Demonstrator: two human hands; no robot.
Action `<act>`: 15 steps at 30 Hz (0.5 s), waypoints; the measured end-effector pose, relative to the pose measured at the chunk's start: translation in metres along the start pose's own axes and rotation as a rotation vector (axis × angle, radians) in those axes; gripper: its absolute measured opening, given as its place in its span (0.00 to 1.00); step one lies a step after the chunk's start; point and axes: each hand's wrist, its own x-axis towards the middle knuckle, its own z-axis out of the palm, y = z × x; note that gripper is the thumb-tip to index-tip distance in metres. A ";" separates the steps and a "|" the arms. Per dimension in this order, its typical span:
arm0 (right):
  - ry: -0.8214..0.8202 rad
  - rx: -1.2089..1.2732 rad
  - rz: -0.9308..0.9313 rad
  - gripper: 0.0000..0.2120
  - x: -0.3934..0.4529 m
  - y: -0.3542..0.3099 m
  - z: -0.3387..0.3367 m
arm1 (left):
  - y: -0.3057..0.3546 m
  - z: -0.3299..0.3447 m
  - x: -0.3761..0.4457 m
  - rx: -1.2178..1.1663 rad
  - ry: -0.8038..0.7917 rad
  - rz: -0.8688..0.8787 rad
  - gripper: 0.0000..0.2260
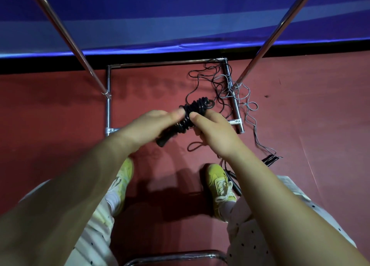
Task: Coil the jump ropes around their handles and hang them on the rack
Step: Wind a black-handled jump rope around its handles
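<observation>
Black jump rope [195,110] coiled round handles, held above rack base [168,63]. L hand [149,125] & R hand [214,130] both gripping coil; loose ropes [230,81] on floor nearby.

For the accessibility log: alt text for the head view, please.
Both hands, left hand and right hand, grip a black jump rope coiled around its handles above a red floor. Loose ropes lie tangled over the metal rack's base.
</observation>
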 end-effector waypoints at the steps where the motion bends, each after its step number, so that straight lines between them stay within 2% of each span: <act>1: -0.015 0.011 -0.034 0.11 0.000 -0.001 -0.002 | 0.002 -0.004 -0.002 -0.139 -0.128 -0.069 0.33; 4: -0.087 0.082 -0.121 0.09 -0.003 -0.002 -0.008 | 0.004 -0.007 -0.009 -0.439 -0.439 -0.202 0.40; 6: -0.157 0.122 -0.184 0.08 -0.006 -0.003 -0.009 | 0.002 0.000 -0.012 -0.508 -0.570 -0.219 0.41; 8: -0.208 0.186 -0.221 0.07 -0.008 -0.004 -0.009 | 0.004 0.007 -0.015 -0.569 -0.631 -0.204 0.40; 10: -0.241 0.245 -0.213 0.09 -0.008 -0.003 -0.011 | 0.007 0.010 -0.014 -0.552 -0.561 -0.176 0.38; 15: -0.304 0.306 -0.112 0.09 -0.004 -0.001 -0.014 | 0.008 0.013 -0.010 -0.229 -0.266 0.014 0.38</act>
